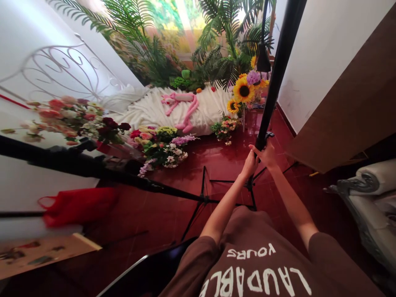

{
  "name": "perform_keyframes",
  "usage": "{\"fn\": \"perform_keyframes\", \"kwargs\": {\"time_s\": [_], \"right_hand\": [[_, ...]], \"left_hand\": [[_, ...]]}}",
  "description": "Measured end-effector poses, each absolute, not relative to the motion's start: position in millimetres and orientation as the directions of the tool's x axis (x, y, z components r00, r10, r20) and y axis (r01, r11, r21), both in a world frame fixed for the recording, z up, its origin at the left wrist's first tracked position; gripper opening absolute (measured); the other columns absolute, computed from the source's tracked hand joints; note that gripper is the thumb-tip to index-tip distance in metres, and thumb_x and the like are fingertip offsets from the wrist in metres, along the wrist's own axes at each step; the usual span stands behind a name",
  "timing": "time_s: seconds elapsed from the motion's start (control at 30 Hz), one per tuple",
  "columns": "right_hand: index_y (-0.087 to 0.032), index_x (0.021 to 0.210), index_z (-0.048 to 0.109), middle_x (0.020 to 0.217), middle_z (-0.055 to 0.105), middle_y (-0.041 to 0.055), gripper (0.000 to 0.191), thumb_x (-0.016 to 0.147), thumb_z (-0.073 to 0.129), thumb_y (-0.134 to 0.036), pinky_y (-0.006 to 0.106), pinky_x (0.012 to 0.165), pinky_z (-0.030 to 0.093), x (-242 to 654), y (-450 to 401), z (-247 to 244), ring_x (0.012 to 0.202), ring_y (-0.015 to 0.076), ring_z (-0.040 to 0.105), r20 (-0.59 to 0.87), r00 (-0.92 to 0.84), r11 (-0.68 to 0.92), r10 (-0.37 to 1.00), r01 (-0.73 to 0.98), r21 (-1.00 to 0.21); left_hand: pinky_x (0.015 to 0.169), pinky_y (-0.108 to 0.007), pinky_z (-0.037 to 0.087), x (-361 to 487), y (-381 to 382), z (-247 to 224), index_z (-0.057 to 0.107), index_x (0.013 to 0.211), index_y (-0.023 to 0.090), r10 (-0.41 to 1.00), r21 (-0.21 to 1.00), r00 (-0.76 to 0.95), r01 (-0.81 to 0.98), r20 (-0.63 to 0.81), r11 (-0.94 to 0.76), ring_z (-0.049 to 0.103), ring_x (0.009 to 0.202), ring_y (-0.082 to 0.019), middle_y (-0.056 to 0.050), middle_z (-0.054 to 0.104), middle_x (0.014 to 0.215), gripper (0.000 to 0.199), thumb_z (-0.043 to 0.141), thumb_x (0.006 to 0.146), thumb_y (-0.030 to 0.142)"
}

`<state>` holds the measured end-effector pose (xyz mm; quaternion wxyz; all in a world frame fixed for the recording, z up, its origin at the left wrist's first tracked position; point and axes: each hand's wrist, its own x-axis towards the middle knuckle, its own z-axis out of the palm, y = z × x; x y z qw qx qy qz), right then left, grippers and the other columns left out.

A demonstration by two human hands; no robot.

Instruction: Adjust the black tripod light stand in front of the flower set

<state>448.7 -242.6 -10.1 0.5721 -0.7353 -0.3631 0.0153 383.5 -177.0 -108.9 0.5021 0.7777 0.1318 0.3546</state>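
Both my hands are on a black light stand [276,78] that rises past the top edge of the view. My left hand [250,163] is wrapped round the pole just below its clamp. At the clamp, beside a black knob [269,135], my right hand [266,154] is closed, partly hidden behind the pole. The stand's thin legs spread on the dark red floor below. A second black stand [133,179] slants across the left side, with its legs near my feet.
Ahead, a pink plush toy [185,103] lies on a white draped bed [142,111]. Artificial flowers [167,148], sunflowers [243,90] and palm leaves [139,33] surround it. A red bag [77,204] is at left, a cream sofa [375,181] at right, and a brown board [343,99] beside the wall.
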Motion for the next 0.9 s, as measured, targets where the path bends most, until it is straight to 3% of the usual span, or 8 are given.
{"fn": "perform_keyframes", "kwargs": {"time_s": [0.1,0.2,0.4,0.53,0.7,0.8,0.9], "right_hand": [[-0.022,0.126,0.048,0.114,0.065,0.011,0.067,0.072,0.074,-0.052,0.043,0.089,0.053,453.7,-266.7,-21.8,0.104,0.025,0.064,0.42,0.657,-0.006,0.625,0.543,-0.84],[-0.024,0.128,0.048,0.127,0.059,0.0116,0.057,0.079,0.069,-0.044,0.044,0.099,0.048,459.7,-293.1,-36.0,0.117,0.0241,0.059,0.448,0.596,-0.005,0.667,0.604,-0.797],[-0.023,0.125,0.052,0.123,0.063,0.0111,0.039,0.091,0.055,-0.04,0.044,0.102,0.045,465.7,-314.4,-56.5,0.115,0.0223,0.06,0.378,0.583,-0.075,0.72,0.606,-0.792],[-0.022,0.12,0.054,0.113,0.066,0.0107,0.037,0.095,0.045,-0.047,0.04,0.093,0.05,465.0,-308.5,-60.2,0.105,0.0209,0.065,0.316,0.656,-0.09,0.686,0.508,-0.857],[-0.022,0.117,0.054,0.08,0.067,0.0035,0.04,0.093,0.045,-0.053,0.033,0.072,0.052,467.2,-298.0,-55.0,0.072,0.018,0.066,0.239,0.744,-0.134,0.624,0.403,-0.905],[-0.023,0.113,0.055,0.064,0.062,-0.0015,0.037,0.091,0.048,-0.052,0.027,0.058,0.047,471.1,-291.8,-50.8,0.056,0.0151,0.059,0.176,0.763,-0.155,0.623,0.341,-0.927],[-0.022,0.107,0.056,0.054,0.055,-0.0046,0.032,0.088,0.052,-0.049,0.022,0.042,0.035,476.9,-286.0,-50.0,0.042,0.012,0.05,0.019,0.77,-0.171,0.638,0.165,-0.971]], "left_hand": [[0.099,-0.04,0.046,382.9,-178.0,-108.6,0.044,0.125,0.013,0.563,0.868,0.704,-0.157,0.433,-0.471,0.059,0.114,-0.023,-0.019,0.059,0.121,0.037,0.04,0.094,0.031],[0.093,-0.037,0.048,382.3,-180.8,-104.8,0.045,0.124,0.015,0.583,0.874,0.695,-0.138,0.42,-0.466,0.062,0.105,-0.021,-0.016,0.062,0.114,0.034,0.042,0.094,0.031],[0.089,-0.034,0.048,381.8,-184.5,-98.6,0.049,0.12,0.017,0.629,0.895,0.68,-0.09,0.376,-0.437,0.063,0.1,-0.02,-0.014,0.064,0.109,0.032,0.045,0.094,0.036],[0.086,-0.032,0.048,380.9,-184.4,-97.0,0.049,0.12,0.017,0.635,0.905,0.689,-0.07,0.348,-0.42,0.064,0.095,-0.018,-0.012,0.065,0.106,0.034,0.047,0.093,0.038],[0.084,-0.031,0.048,380.0,-184.4,-96.0,0.049,0.121,0.016,0.616,0.896,0.697,-0.084,0.366,-0.437,0.063,0.091,-0.017,-0.012,0.065,0.104,0.034,0.045,0.094,0.038],[0.085,-0.031,0.048,380.4,-184.1,-97.2,0.048,0.12,0.016,0.612,0.89,0.694,-0.094,0.379,-0.445,0.063,0.093,-0.017,-0.012,0.064,0.105,0.033,0.044,0.095,0.037],[0.086,-0.03,0.048,380.9,-184.2,-97.8,0.048,0.121,0.017,0.616,0.891,0.695,-0.08,0.371,-0.446,0.063,0.095,-0.017,-0.013,0.065,0.107,0.033,0.045,0.095,0.036]]}}
